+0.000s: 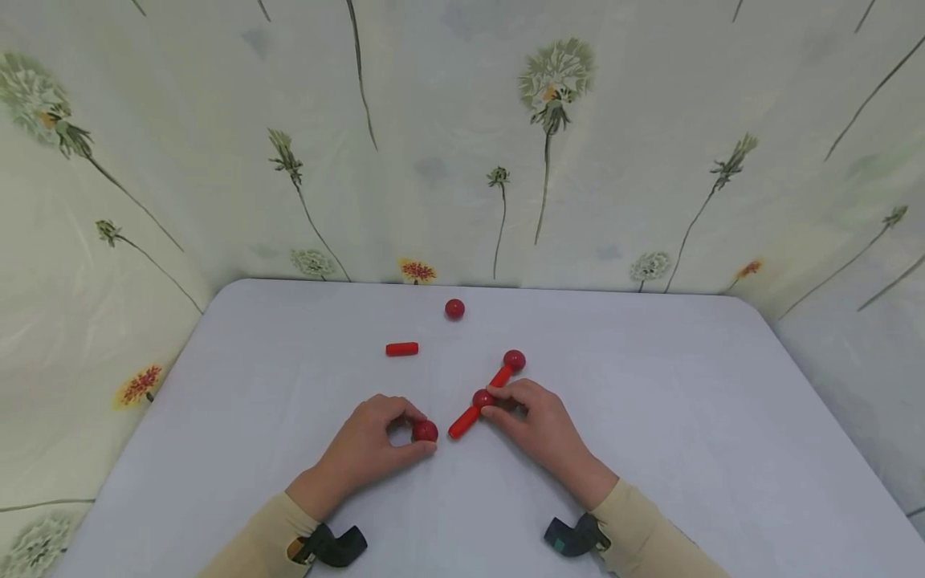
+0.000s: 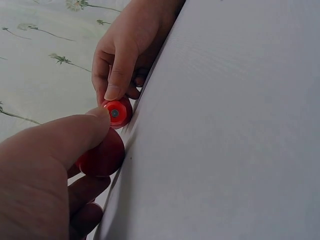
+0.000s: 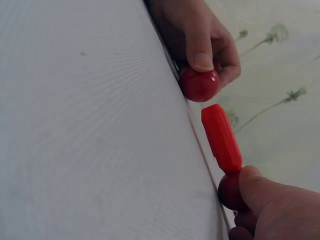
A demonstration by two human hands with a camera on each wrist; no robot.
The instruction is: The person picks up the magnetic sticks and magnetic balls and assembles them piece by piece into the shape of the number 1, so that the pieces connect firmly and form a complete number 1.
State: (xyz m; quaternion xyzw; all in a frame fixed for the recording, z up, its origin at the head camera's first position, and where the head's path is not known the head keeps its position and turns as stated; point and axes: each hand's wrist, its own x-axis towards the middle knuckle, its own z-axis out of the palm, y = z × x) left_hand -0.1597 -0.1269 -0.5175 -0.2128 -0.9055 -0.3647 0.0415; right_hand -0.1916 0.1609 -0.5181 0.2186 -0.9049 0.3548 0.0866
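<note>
My left hand [image 1: 379, 437] pinches a dark red ball [image 1: 425, 431] between thumb and fingers, low at the table. To its right, my right hand [image 1: 538, 421] pinches the middle ball [image 1: 482, 399] of a joined chain. That chain runs diagonally: a red rod [image 1: 464, 422] on the near side, the pinched ball, a second red rod [image 1: 501, 376], then a ball [image 1: 514, 360] at the far end. A small gap parts the left ball from the near rod's free end. In the left wrist view, a round grey spot shows in the rod's end face [image 2: 114, 113].
A loose red rod [image 1: 401, 349] lies on the white table [image 1: 650, 385] beyond my left hand. Farther back, near the table's rear edge, sits a single red ball [image 1: 454, 309]. Flower-printed cloth [image 1: 433, 160] hangs behind and at the sides.
</note>
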